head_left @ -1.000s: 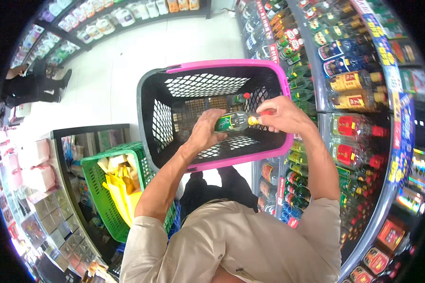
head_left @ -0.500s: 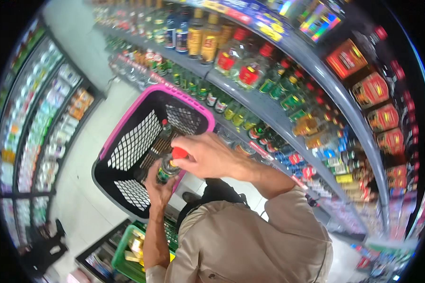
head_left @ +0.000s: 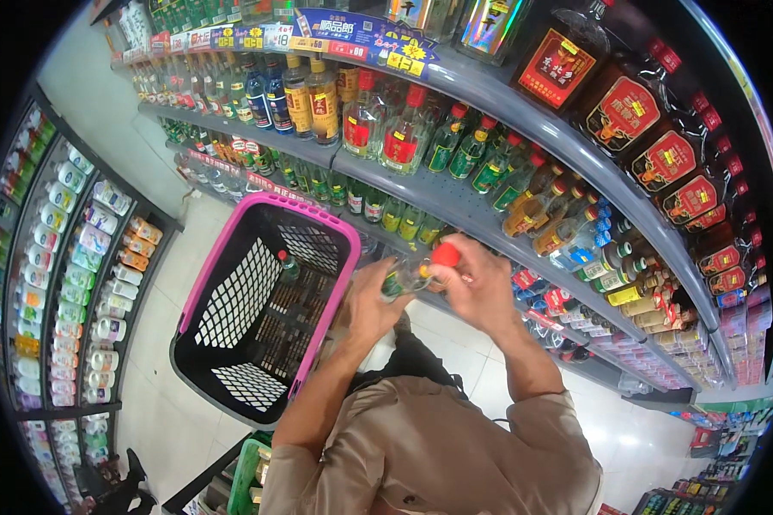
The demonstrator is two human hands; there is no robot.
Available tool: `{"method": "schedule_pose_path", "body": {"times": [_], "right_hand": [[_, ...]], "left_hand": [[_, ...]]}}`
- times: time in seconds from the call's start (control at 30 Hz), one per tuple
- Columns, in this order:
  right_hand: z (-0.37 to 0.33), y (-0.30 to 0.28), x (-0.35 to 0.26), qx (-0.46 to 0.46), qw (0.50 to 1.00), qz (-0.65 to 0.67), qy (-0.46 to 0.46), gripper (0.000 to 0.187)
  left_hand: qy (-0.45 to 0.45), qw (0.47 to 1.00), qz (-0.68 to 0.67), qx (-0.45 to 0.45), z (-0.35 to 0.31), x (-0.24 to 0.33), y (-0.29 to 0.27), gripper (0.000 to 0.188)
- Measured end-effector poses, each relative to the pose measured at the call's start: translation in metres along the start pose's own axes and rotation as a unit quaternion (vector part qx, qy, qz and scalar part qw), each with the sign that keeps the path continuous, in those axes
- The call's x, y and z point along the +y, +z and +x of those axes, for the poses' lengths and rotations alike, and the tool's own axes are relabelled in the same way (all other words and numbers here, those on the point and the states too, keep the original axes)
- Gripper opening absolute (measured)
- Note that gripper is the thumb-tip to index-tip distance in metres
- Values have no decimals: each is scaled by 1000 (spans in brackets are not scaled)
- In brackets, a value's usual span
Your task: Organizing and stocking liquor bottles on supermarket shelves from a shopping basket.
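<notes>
My left hand (head_left: 372, 302) is closed around the body of a small clear glass bottle (head_left: 395, 283) with a green label. The bottle is tilted, its neck toward my right hand (head_left: 479, 290). My right fingers are closed at the neck end, by a rounded red piece (head_left: 446, 255) that looks like the cap; the fingers partly hide where it meets the neck. Both hands are in front of the shelf, right of a black shopping basket (head_left: 349, 257) with a pink rim. A red-capped bottle (head_left: 289, 267) stands inside the basket.
Shelves (head_left: 404, 176) of glass bottles curve from the far left round to the right. Another shelf unit (head_left: 86, 283) with white and coloured bottles is at the left. A green crate (head_left: 246, 481) lies at the lower left, over the pale tiled floor (head_left: 167, 352).
Both hands have moved right with the bottle, from over the basket to beside it near the shelf. The view has shifted, and the bottle in the basket shows more fully.
</notes>
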State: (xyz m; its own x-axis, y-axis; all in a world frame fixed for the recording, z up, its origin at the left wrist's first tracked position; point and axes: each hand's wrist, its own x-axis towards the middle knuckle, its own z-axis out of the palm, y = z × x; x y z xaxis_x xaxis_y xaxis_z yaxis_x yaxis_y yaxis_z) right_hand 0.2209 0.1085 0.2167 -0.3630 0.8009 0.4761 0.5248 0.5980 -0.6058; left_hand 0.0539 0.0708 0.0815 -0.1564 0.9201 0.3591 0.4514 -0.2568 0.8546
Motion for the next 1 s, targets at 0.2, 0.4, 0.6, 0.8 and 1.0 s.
{"method": "schedule_pose_path", "body": {"times": [0.2,0.4,0.6,0.8,1.0], "right_hand": [[43,-37,39,32,997,-60,-26,36],[96,-36,103,72,995,-73,5,34],[131,-17,150,46,995,-61,56,38],[146,-9,166,-32,983,-64,168,44],[166,-3,173,-111,972,-34,206,42]], "left_hand": [[-37,998,-2,44,64,9,63,68],[-79,994,-2,82,130,-12,121,66],[-106,987,27,116,167,-34,152,63],[-136,979,88,126,180,-51,167,62],[-158,976,75,130,189,-62,168,58]]}}
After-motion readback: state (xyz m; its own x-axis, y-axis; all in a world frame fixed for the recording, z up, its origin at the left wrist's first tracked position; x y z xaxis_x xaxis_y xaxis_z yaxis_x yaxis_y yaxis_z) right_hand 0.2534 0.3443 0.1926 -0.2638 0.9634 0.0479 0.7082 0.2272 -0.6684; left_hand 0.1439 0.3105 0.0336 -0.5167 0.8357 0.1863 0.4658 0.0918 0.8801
